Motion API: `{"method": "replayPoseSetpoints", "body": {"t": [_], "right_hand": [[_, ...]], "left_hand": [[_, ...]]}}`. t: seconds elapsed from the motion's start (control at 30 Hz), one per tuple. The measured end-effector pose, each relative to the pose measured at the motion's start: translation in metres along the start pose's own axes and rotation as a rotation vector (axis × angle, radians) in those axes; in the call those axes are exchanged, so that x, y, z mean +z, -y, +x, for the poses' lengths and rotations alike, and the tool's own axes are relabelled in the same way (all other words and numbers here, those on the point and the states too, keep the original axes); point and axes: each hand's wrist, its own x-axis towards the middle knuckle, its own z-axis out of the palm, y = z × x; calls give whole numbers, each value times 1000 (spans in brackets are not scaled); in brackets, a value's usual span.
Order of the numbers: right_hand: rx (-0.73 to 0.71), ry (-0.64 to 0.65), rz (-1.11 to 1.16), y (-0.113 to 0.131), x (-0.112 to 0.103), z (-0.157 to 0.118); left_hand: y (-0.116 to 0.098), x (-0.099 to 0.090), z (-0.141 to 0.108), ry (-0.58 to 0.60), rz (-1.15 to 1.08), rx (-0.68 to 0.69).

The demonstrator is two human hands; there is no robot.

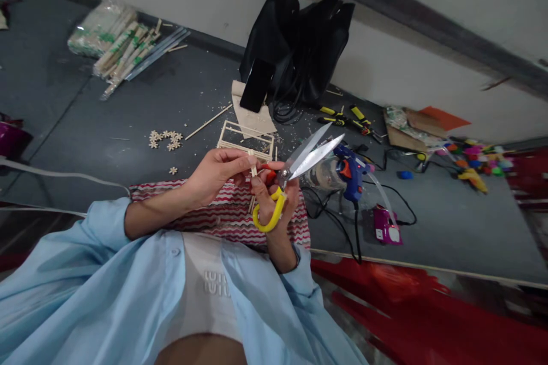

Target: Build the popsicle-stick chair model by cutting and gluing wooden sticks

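Near the table's front edge, my left hand [216,175] pinches a small pale wooden piece [253,164] between thumb and fingers. My right hand [278,202] holds scissors [309,154] with yellow and orange handles; the blades are slightly apart and point up to the right. The right thumb also meets the lower end of the wooden piece. Just beyond my hands stands a frame of thin wooden sticks [248,136], partly covered by the left fingers. A red-and-white striped cloth [205,217] lies beneath my forearms.
Small flower-shaped wooden pieces [173,141] lie left. Behind are bundled sticks [128,54], a black bag [295,45] and a phone [257,85]. To the right are a blue glue gun [354,174], cables, pliers [346,117], a purple box [386,225] and colourful pompoms [483,157].
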Motion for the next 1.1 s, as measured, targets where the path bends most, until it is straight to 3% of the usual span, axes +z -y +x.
{"method": "replayPoseSetpoints", "body": {"t": [0.5, 0.97, 1.1], "right_hand": [[40, 1, -14, -6, -1, -1], [83, 39, 68, -5, -2, 0], [68, 67, 33, -3, -4, 0]], "left_hand": [[1, -2, 1, 3, 76, 19], [-5, -6, 3, 97, 152, 27], [-8, -7, 2, 118, 231, 84]]}}
